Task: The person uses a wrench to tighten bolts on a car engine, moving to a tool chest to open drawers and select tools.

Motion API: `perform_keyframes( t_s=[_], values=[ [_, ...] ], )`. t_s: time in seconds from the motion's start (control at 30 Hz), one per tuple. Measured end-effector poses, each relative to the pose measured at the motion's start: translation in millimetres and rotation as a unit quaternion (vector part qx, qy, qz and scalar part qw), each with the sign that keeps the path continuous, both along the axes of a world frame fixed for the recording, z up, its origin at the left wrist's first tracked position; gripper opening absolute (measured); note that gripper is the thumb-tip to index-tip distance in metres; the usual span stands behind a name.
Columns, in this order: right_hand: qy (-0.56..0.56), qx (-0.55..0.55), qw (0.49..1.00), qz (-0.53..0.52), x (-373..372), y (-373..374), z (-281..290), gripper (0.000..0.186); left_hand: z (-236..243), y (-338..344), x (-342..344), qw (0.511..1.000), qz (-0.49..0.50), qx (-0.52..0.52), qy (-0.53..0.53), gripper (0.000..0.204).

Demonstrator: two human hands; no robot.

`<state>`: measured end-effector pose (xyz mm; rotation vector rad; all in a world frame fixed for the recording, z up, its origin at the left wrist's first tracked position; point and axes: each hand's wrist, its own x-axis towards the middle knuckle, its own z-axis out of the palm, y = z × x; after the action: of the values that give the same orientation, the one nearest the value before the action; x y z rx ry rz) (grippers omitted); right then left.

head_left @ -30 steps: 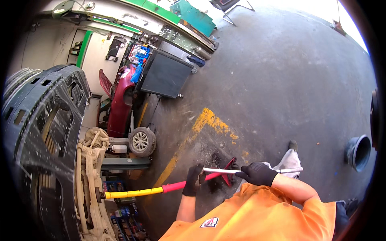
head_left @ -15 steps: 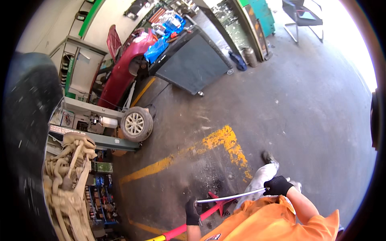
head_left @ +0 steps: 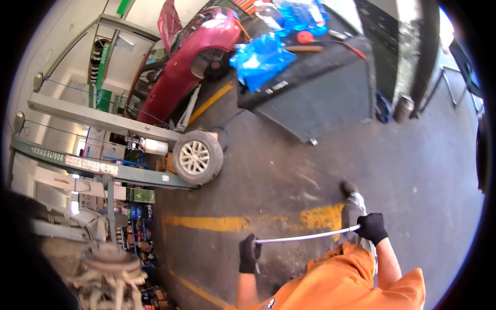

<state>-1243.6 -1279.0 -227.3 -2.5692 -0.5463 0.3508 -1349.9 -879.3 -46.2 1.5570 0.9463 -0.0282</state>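
A slim silvery metal rod [head_left: 307,236] spans the space in front of my body, held at both ends. My left hand [head_left: 249,253], in a black glove, is closed around its left end. At the other end my right hand [head_left: 372,228], gloved in black too, is wrapped round the rod. The rod looks slightly bowed, which may come from the lens. Its very tips are hidden in my fists. Below it are the orange cloth of my top and my leg in pale trousers, with a dark shoe [head_left: 349,187] on the floor.
Ahead stands a dark tool cabinet [head_left: 320,93] with blue plastic [head_left: 263,59] and tools on top. A wheel [head_left: 197,157] rests by the grey-green lift post [head_left: 129,172]. A red car [head_left: 178,77] is behind it. Vehicle underparts [head_left: 111,261] loom at the lower left. Yellow lines [head_left: 206,223] mark the floor.
The cabinet, wheel and car appear nearer and the view has turned. Both hands still hold the rod. A red stand with a pink-red bar near my left hand has gone out of view.
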Motion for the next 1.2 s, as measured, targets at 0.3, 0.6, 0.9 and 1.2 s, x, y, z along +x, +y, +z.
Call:
perform_keyframes(
  t_s=[0.3,0.6,0.9,1.2],
  values=[
    [0.016,0.103,0.920,0.378,273,344,75,0.015,-135,281,-46,0.912,0.393,0.101,0.050,0.022],
    [0.089,0.052,0.941,0.323,500,655,83,0.016,-86,568,321,0.885,0.462,0.018,-0.052,0.022],
    [0.115,-0.037,0.991,0.057,775,790,138,0.041,3,838,820,0.978,0.078,0.057,-0.184,0.029],
    [0.017,-0.003,0.998,0.064,1061,930,133,0.038,-71,1001,1063,0.966,0.205,0.030,-0.153,0.021]
  ],
)
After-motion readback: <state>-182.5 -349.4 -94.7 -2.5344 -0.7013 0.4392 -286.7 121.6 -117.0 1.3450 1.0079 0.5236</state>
